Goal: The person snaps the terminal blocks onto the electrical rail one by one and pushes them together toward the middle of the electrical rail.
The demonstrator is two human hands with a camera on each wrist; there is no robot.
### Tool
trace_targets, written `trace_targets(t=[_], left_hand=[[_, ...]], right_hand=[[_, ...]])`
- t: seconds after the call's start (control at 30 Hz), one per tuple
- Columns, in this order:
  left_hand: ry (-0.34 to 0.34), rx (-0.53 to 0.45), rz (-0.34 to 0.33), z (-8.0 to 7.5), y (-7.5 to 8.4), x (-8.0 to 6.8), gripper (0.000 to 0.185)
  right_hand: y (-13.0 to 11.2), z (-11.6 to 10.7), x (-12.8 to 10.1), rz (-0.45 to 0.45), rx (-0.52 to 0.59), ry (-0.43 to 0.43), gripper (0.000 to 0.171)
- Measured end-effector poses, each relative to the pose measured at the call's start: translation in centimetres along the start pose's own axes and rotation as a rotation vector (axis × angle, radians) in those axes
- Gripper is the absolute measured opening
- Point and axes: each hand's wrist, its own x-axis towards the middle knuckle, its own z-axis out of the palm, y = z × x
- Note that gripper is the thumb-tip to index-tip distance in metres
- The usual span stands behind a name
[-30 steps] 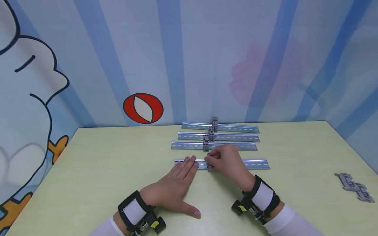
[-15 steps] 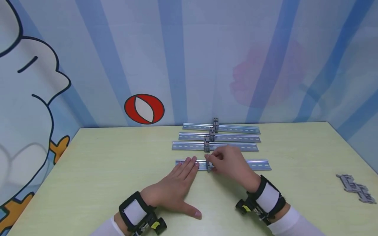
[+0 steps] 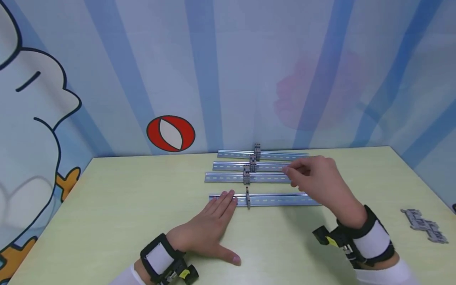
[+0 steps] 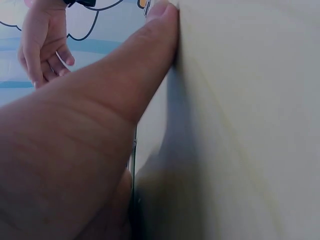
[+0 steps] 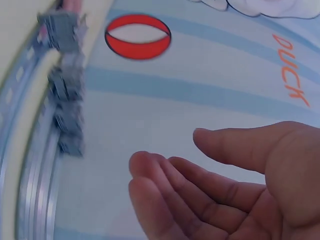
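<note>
Empty-handed on the right: your right hand [image 3: 318,177] hangs in the air with its fingers loosely curled round nothing, above the right half of the rails, while your left hand [image 3: 208,227] lies flat and open on the tabletop [image 3: 107,213], fingertips pressing the left end of the nearest rail [image 3: 265,200]. That rail lies across the middle of the tabletop, and one small grey terminal block [image 3: 247,197] stands on it just right of your left fingertips. I judge the block light, rigid plastic, small enough to twist or tip, so pinch it by its flat side faces between thumb and forefinger. The rail looks stiff, thin metal, likely to slide on this smooth top, so your flat left hand is a sensible anchor. Behind it three more rails [image 3: 249,177] lie toward the far edge, each already bearing blocks, close enough that raised knuckles could brush them. Loose spare blocks [image 3: 424,230] sit near the right edge, well apart from the rails. Open room lies along the near edge and the whole left side.
</note>
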Motion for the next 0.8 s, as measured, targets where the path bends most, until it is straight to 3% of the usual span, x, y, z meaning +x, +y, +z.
trace_targets(t=[0.2, 0.4, 0.53, 0.6, 0.63, 0.8], left_hand=[[0.012, 0.006, -0.004, 0.3, -0.1, 0.0, 0.131], [-0.003, 0.015, -0.013, 0.2, 0.1, 0.0, 0.130], [0.000, 0.018, -0.017, 0.4, -0.1, 0.0, 0.131], [0.000, 0.014, -0.022, 0.4, -0.1, 0.0, 0.131], [0.001, 0.013, -0.023, 0.4, -0.2, 0.0, 0.131], [0.007, 0.017, -0.020, 0.3, -0.3, -0.2, 0.131]], right_hand=[[1.6, -4.3, -1.6, 0.052, -0.135, 0.077, 0.039], [3.7, -8.1, -3.0, 0.173, -0.303, 0.173, 0.047], [5.9, -10.2, -3.6, 0.229, -0.398, 0.144, 0.047], [9.3, -11.2, -3.4, 0.282, -0.395, 0.090, 0.055], [12.1, -11.5, -3.2, 0.309, -0.396, 0.090, 0.060], [29.7, -13.1, -2.3, 0.474, -0.373, 0.067, 0.097]])
